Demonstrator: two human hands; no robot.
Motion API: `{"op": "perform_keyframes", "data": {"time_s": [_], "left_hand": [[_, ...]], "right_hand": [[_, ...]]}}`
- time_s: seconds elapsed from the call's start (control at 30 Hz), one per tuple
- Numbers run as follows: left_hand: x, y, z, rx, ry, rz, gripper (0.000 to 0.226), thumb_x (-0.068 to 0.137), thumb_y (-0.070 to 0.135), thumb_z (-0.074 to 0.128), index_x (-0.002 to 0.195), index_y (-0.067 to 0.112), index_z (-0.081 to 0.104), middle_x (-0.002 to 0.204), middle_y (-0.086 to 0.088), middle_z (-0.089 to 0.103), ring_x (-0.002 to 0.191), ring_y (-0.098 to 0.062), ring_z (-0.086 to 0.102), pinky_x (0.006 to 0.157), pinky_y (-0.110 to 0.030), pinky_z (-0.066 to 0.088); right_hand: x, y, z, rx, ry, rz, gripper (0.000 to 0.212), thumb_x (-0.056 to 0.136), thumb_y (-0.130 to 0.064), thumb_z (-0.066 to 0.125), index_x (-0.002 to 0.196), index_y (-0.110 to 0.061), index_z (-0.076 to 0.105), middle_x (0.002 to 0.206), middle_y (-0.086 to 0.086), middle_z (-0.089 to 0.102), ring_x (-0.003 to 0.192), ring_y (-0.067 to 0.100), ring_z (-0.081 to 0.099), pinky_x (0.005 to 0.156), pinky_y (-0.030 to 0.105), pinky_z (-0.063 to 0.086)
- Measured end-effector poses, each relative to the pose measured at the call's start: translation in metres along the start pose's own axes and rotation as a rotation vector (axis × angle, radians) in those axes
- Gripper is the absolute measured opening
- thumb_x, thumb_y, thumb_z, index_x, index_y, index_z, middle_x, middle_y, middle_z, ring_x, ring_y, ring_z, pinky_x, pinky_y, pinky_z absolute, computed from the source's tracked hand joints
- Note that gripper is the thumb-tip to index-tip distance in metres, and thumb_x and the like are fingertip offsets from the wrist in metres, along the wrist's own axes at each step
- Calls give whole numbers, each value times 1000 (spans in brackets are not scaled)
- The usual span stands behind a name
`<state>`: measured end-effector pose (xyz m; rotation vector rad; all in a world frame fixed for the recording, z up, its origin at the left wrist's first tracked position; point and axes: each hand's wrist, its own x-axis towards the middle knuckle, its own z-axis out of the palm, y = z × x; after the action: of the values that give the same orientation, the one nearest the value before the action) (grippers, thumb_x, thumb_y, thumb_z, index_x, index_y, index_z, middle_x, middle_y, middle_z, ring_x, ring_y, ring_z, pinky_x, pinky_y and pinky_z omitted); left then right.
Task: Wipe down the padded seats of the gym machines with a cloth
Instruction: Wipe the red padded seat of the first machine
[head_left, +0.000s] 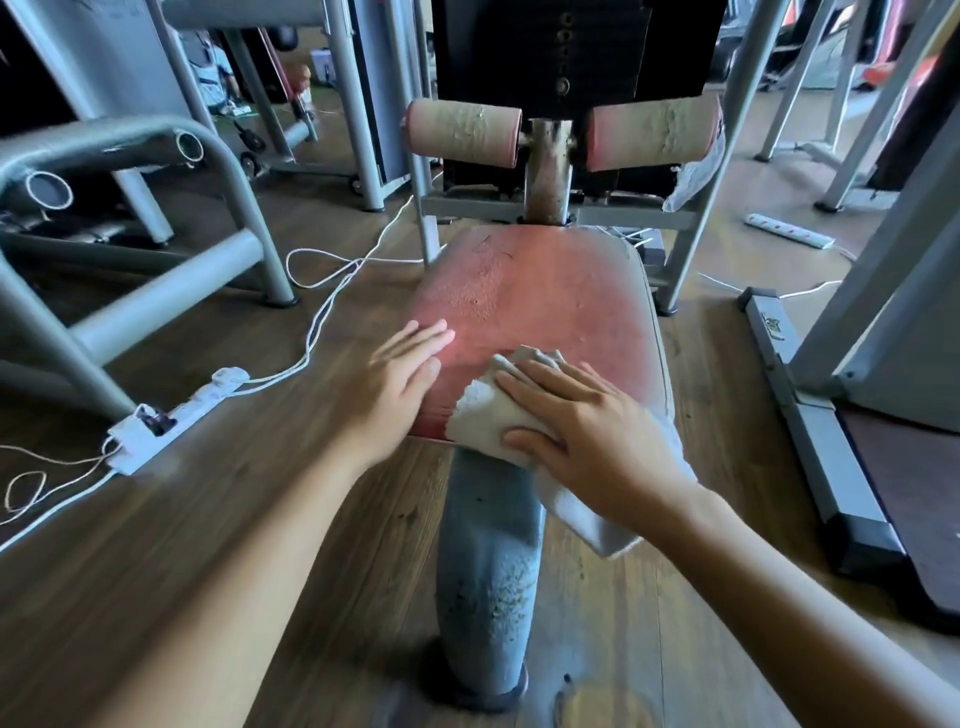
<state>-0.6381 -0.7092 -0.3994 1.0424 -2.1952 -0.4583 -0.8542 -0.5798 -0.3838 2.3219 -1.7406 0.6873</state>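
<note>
R hand (582, 431) flat on cloth (498, 410) at red seat (545, 291) near edge, fingers spread. L hand (410, 364) flat at seat's left edge, fingers together.

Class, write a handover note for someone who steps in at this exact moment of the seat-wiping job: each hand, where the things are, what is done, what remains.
Left hand: open, fingers flat on the near left edge of the red padded seat, holding nothing.
Right hand: open, pressing the white cloth flat on the seat's near edge; the cloth's tail hangs off the front.
Done: the cloth is at work on the near end; how much is already clean cannot be told.
Left: likely the seat's middle and far end, where the surface looks flaky.
</note>
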Motion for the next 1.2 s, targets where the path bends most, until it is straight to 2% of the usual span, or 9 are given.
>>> {"op": "perform_keyframes", "data": {"time_s": [0.13, 0.23, 0.4, 0.5, 0.67, 0.8, 0.93, 1.07, 1.2], "left_hand": [[-4, 5, -1, 37, -18, 10, 39, 105, 20, 46, 142, 18, 56, 151, 8, 49, 147, -13, 33, 118, -15, 14], [1, 6, -8, 65, -39, 23, 46, 100, 34, 41, 138, 16, 61, 146, 4, 56, 140, -17, 43, 115, -13, 15], [30, 7, -9, 153, -118, 56, 62, 89, 46, 29, 130, 17, 67, 130, 6, 62, 118, -24, 54, 104, -45, 44], [44, 7, 0, 131, -79, 51, 57, 92, 46, 32, 126, 18, 68, 125, 9, 62, 113, -18, 51, 101, -44, 45], [44, 8, 1, 94, -10, 41, 39, 94, 39, 49, 123, 24, 72, 125, 17, 65, 118, -8, 53, 102, -17, 32], [44, 7, -2, 97, -18, 38, 33, 95, 35, 55, 123, 27, 71, 128, 18, 65, 124, -5, 54, 109, -23, 36], [38, 21, -2, 129, -5, -40, 28, 97, 14, 62, 122, 22, 71, 129, 13, 66, 126, -7, 56, 113, -22, 34], [34, 63, 6, 180, -39, -243, 35, 99, 10, 57, 132, 19, 65, 144, 6, 56, 142, -14, 44, 113, -7, 18], [31, 111, 32, 294, -259, -474, 50, 106, 34, 43, 155, 31, 33, 166, 12, 16, 156, -20, 4, 125, -35, -1]], "right_hand": [[10, 14, -14, 4, -147, 175, 62, 98, -65, 30, 153, -38, 37, 159, -19, 34, 148, 9, 30, 122, 41, 17], [34, 19, -19, -17, -236, 296, 57, 101, -58, 35, 154, -38, 33, 161, -19, 29, 151, 6, 20, 122, 42, 11], [77, 44, -7, 15, -306, 402, 53, 106, -46, 38, 156, -28, 33, 165, -8, 26, 154, 16, 17, 121, 39, 15], [99, 71, -3, 13, -292, 442, 54, 106, -44, 39, 155, -22, 35, 163, 0, 30, 153, 22, 21, 123, 41, 17], [99, 82, -2, 38, -267, 405, 64, 101, -53, 45, 155, -19, 33, 162, 1, 31, 152, 19, 19, 125, 35, 13], [90, 76, -13, 96, -300, 326, 69, 98, -54, 49, 156, -21, 31, 164, 0, 28, 153, 16, 15, 125, 35, 10], [58, 77, -24, 211, -246, 190, 50, 103, -32, 49, 151, -19, 44, 154, 0, 45, 142, 21, 40, 117, 31, 27], [26, 85, -27, 374, -148, 125, 46, 104, -26, 49, 149, -19, 47, 153, -4, 47, 138, 21, 43, 116, 20, 17], [28, 108, -22, 460, -176, 10, 46, 103, -25, 52, 148, -15, 49, 150, 2, 50, 138, 24, 44, 116, 29, 21]]}}
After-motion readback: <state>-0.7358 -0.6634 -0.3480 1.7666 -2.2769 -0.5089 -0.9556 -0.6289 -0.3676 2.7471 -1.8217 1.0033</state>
